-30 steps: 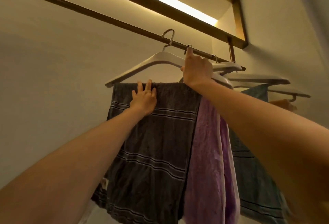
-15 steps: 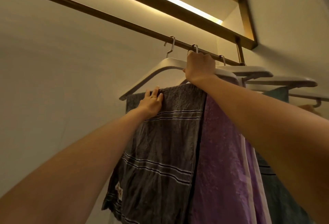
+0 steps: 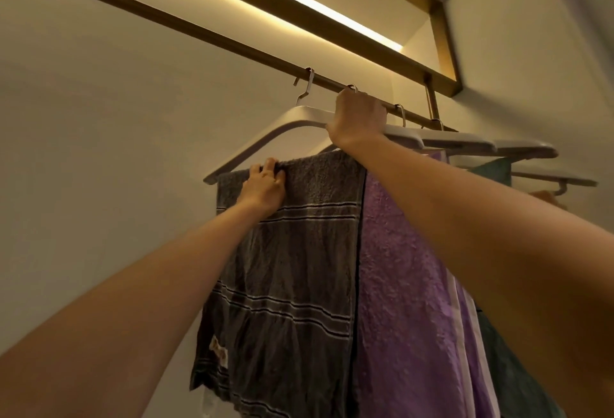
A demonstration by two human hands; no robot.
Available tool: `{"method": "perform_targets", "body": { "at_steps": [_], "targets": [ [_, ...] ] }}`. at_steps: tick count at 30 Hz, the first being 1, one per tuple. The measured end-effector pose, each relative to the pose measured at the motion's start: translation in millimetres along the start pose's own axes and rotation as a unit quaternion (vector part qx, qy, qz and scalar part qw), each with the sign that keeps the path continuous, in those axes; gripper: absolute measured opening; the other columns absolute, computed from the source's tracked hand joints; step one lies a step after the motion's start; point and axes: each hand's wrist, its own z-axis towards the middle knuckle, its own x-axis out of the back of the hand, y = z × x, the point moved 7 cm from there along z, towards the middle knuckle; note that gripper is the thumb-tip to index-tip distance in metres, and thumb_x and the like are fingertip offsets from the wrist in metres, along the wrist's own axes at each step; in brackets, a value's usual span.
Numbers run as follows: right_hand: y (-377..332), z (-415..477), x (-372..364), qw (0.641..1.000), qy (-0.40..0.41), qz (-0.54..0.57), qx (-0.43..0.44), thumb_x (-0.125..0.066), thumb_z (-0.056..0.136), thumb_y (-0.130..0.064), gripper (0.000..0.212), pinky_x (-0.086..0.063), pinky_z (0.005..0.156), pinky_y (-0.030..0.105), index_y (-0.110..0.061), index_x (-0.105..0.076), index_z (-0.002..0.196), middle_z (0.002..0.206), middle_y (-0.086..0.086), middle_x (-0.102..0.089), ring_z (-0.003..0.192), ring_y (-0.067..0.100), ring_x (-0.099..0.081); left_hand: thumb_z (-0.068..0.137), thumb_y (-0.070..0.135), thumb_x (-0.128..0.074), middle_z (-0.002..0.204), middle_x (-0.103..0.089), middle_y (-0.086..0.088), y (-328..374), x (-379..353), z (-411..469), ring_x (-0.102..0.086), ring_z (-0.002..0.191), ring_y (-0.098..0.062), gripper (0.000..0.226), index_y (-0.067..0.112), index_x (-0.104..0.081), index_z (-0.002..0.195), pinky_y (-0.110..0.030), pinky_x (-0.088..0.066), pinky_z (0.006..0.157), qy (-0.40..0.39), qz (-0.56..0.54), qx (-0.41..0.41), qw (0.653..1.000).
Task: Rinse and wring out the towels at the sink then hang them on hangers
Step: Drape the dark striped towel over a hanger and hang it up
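Our left hand (image 3: 264, 187) pinches the grey striped towel (image 3: 299, 251) at its fold over the bar of the white hanger (image 3: 272, 135), hooked on the brown rail (image 3: 199, 32); our right hand (image 3: 357, 117) clasps the hanger's shoulder beside the hook; we should steady there and tug the fold level; the purple towel (image 3: 408, 284) touches its right edge; open room lies leftward.
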Motion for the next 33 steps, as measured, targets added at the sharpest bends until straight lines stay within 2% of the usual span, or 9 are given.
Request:
{"method": "perform_targets", "body": {
  "at_steps": [10,13,15,17,19,23,25,30,33],
  "targets": [
    [8,-49,-2,0.992,0.092,0.063,0.053,-0.044,0.093,-0.008,0.037,-0.026,0.112,0.034,-0.004,-0.046,0.13,0.134,0.015,-0.047,0.129,0.028,-0.039,0.098,0.008,-0.032,0.154,-0.008,-0.023,-12,12,-31,-0.01,0.142,-0.037,0.052,0.018,-0.021,0.147,-0.038,-0.014,0.114,0.067,-0.005,-0.01,0.998],
    [32,-89,4,0.963,0.201,0.176,-0.043,-0.044,0.087,-0.003,0.034,-0.029,0.103,0.026,-0.002,-0.048,0.121,0.128,0.017,-0.045,0.118,0.029,-0.043,0.092,0.001,-0.034,0.148,-0.022,-0.024,-44,27,-57,-0.022,0.136,-0.039,0.051,0.009,-0.029,0.142,-0.045,-0.021,0.11,0.172,-0.037,0.027,0.984],
    [58,-123,-6,0.921,0.177,0.299,-0.178,-0.046,0.09,-0.01,0.029,-0.027,0.083,0.018,-0.004,-0.046,0.119,0.122,0.011,-0.046,0.107,0.023,-0.046,0.088,-0.001,-0.036,0.141,-0.029,-0.026,-77,34,-81,-0.028,0.129,-0.041,0.047,0.004,-0.035,0.134,-0.049,-0.027,0.104,0.22,-0.043,0.087,0.971],
    [77,-155,-41,0.873,0.037,0.391,-0.288,-0.042,0.097,-0.027,0.033,-0.03,0.081,0.026,-0.007,-0.045,0.123,0.12,0.007,-0.05,0.109,0.025,-0.049,0.088,0.004,-0.04,0.14,-0.03,-0.026,-111,26,-101,-0.029,0.127,-0.041,0.045,0.005,-0.035,0.134,-0.051,-0.028,0.102,0.191,-0.044,0.143,0.97],
    [87,-195,-65,0.848,-0.066,0.408,-0.332,-0.037,0.098,-0.039,0.049,-0.034,0.1,0.033,-0.006,-0.045,0.133,0.13,0.008,-0.051,0.125,0.028,-0.044,0.092,0.017,-0.044,0.137,-0.037,-0.021,-148,-2,-121,-0.037,0.124,-0.037,0.046,0.009,-0.033,0.136,-0.048,-0.032,0.102,0.098,-0.118,0.211,0.965],
    [98,-248,-72,0.854,-0.055,0.366,-0.366,-0.04,0.097,-0.039,0.049,-0.036,0.101,0.038,-0.005,-0.042,0.132,0.125,0.006,-0.054,0.121,0.028,-0.047,0.097,0.034,-0.041,0.104,-0.055,-0.009,-174,-61,-158,-0.053,0.091,-0.024,0.028,0.011,-0.053,0.106,-0.036,-0.043,0.077,-0.102,-0.39,0.276,0.873],
    [100,-261,-66,0.857,-0.032,0.346,-0.379,-0.046,0.097,-0.028,0.033,-0.037,0.091,0.037,-0.008,-0.04,0.122,0.107,0.003,-0.051,0.108,0.029,-0.051,0.098,0.029,-0.042,0.086,-0.053,-0.008,-173,-62,-163,-0.05,0.075,-0.019,0.022,0.015,-0.05,0.083,-0.031,-0.04,0.063,-0.083,-0.432,0.26,0.86],
    [98,-286,-54,0.878,-0.025,0.3,-0.372,-0.049,0.095,-0.025,0.021,-0.04,0.083,0.034,-0.013,-0.038,0.109,0.1,0.003,-0.049,0.092,0.019,-0.049,0.098,0.033,-0.042,0.073,-0.048,-0.005,-185,-51,-169,-0.045,0.06,-0.016,0.029,0.017,-0.044,0.074,-0.025,-0.037,0.047,-0.028,-0.407,0.255,0.877],
    [97,-297,-56,0.879,-0.068,0.299,-0.366,-0.043,0.098,-0.032,0.031,-0.04,0.09,0.037,-0.007,-0.047,0.117,0.1,0.0,-0.049,0.097,0.019,-0.049,0.1,0.032,-0.038,0.101,-0.062,-0.008,-183,-55,-179,-0.058,0.082,-0.018,0.032,0.01,-0.061,0.102,-0.029,-0.051,0.069,-0.052,-0.477,0.256,0.839]
  ]
}}
